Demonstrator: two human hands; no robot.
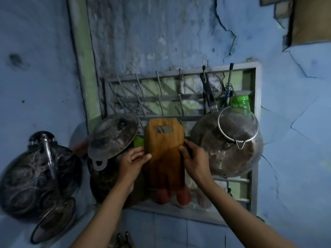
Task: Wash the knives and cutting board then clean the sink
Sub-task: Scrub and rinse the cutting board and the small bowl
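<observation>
The left hand (134, 159) and right hand (192, 158) are pinching the wooden cutting board's (163, 149) side edges, steadying it upright against the wall rack (179, 97).

The scene is dim, with a cold blue cast. The brightest patch is the upper wall (152, 33); the lower corners fall into shadow. Soft blur covers everything, worst on the pans (35, 176) at the left edge. Wide-angle distortion bends the rack (179, 97). The board (164, 154) darkens toward its bottom.
</observation>
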